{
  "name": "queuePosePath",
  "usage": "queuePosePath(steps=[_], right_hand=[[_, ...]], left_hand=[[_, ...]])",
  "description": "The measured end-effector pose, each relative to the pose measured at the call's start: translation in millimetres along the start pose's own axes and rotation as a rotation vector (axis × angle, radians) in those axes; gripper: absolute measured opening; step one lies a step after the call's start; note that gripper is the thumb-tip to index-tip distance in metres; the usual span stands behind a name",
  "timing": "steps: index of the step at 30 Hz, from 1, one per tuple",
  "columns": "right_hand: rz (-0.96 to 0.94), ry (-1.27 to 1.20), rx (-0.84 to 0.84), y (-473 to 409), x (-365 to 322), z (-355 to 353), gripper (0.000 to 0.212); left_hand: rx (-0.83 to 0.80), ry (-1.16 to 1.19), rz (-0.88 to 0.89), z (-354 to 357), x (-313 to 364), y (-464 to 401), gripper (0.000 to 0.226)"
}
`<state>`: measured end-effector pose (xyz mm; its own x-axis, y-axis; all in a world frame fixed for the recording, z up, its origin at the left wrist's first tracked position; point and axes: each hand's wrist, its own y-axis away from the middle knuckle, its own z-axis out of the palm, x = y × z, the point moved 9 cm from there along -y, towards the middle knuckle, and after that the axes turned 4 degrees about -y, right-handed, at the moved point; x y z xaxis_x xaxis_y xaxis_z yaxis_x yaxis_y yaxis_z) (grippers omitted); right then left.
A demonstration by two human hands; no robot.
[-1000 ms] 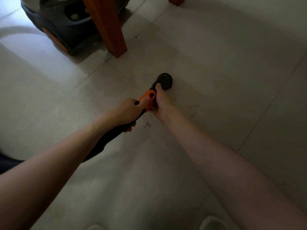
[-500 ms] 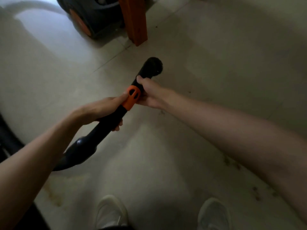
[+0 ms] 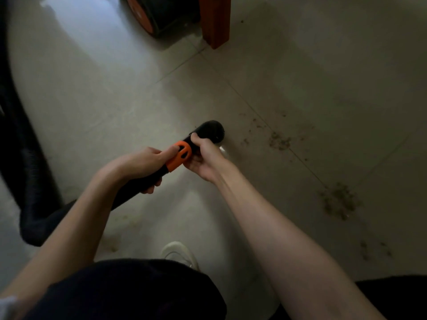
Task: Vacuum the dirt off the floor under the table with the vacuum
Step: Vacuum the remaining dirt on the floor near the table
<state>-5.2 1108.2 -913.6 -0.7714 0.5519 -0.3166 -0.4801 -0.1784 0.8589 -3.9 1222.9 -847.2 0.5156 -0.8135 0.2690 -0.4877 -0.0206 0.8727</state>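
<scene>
While seen from above: both hands are set on one black wand over pale floor tiles.
Left hand (image 3: pixel 147 163): wrapped around the vacuum wand (image 3: pixel 138 188), thumb laid on its orange collar (image 3: pixel 179 155).
Right hand (image 3: pixel 203 158): curled about the wand neck just behind the round brush head (image 3: pixel 211 131).
Brush head: held near the floor (image 3: pixel 115 100); contact cannot be told.
Dirt (image 3: pixel 278 142): scattered to the right of the brush, with a larger patch (image 3: pixel 338 200) farther right.
Vacuum body (image 3: pixel 161 17): parked at the top, beside a wooden table leg (image 3: pixel 215 21).
Hose (image 3: pixel 25 158): curved along the left edge.
Shoe (image 3: pixel 179 254): seen below the hands.
</scene>
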Motion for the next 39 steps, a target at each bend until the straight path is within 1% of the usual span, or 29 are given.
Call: queuePosePath(steps=[6, 9, 12, 14, 17, 20, 21, 24, 26, 30, 35, 39], right_hand=[[0.085, -0.127, 0.002, 18, 26, -7, 0.023], [0.056, -0.162, 0.013, 19, 25, -7, 0.023], [0.021, -0.17, 0.041, 16, 21, -15, 0.031], [0.028, -0.158, 0.034, 14, 21, -16, 0.026], [0.049, -0.093, -0.009, 8, 21, 0, 0.024], [0.02, -0.011, -0.04, -5, 15, 27, 0.023], [0.008, 0.004, -0.047, -9, 12, 33, 0.024], [-0.037, 0.024, -0.048, -22, 0, 42, 0.038], [-0.06, 0.023, -0.051, -29, -6, 46, 0.035], [-0.064, -0.027, -0.019, -30, -5, 40, 0.019], [-0.038, -0.103, 0.077, -16, 25, 5, 0.02], [-0.026, -0.122, 0.087, -5, 38, -5, 0.011]], left_hand=[[-0.042, -0.148, -0.037, 6, -2, 12, 0.06], [0.003, -0.204, 0.004, 11, 1, 13, 0.061], [0.015, -0.242, 0.054, 22, 8, 11, 0.061], [0.028, -0.262, 0.058, 23, 7, 9, 0.061], [0.108, -0.237, 0.033, 11, -2, 10, 0.059], [0.196, -0.185, 0.015, -4, -9, 8, 0.056], [0.219, -0.171, 0.015, -8, -10, 6, 0.056], [0.265, -0.142, 0.026, -16, -5, -1, 0.061], [0.281, -0.138, 0.024, -21, 0, -6, 0.064], [0.235, -0.143, 0.014, -19, 1, -8, 0.063], [0.057, -0.16, 0.001, 8, -11, 3, 0.058], [0.008, -0.137, -0.006, 8, -15, 14, 0.06]])
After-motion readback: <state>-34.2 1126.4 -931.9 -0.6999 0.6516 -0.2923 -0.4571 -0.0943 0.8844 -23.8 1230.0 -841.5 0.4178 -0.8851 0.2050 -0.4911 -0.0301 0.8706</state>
